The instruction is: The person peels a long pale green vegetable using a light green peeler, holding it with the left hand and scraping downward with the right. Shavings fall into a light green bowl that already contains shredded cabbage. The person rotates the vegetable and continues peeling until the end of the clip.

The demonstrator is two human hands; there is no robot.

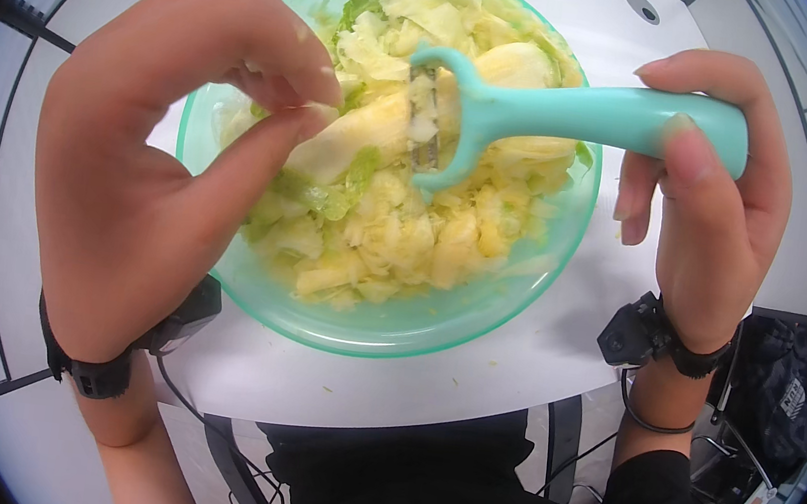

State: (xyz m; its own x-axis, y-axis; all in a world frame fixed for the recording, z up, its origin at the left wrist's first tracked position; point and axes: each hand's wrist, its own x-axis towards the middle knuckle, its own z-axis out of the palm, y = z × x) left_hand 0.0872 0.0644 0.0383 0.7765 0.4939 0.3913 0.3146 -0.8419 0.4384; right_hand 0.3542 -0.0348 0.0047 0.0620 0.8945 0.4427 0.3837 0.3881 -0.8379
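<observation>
My right hand point(722, 178) grips the handle of a turquoise Y-shaped vegetable peeler point(579, 115), held level above the bowl. Pale scraps cling to the peeler's metal blade point(423, 122), which points left. My left hand point(163, 117) is to the left of the blade, its thumb and forefinger tips pinched together; whether a small scrap is between them is too fine to tell. Below both hands stands a translucent green bowl point(377, 343) heaped with shredded pale leafy vegetable point(391, 231). A thick pale-yellow vegetable piece point(357, 133) lies in it, partly behind the blade and my left fingertips.
The bowl rests on a white table point(510, 371) with a few green scraps near its front edge. A round cable grommet point(642, 7) is at the far right. Black wrist-mounted devices point(635, 333) with cables are on both wrists. A black bag point(773, 380) sits at the lower right.
</observation>
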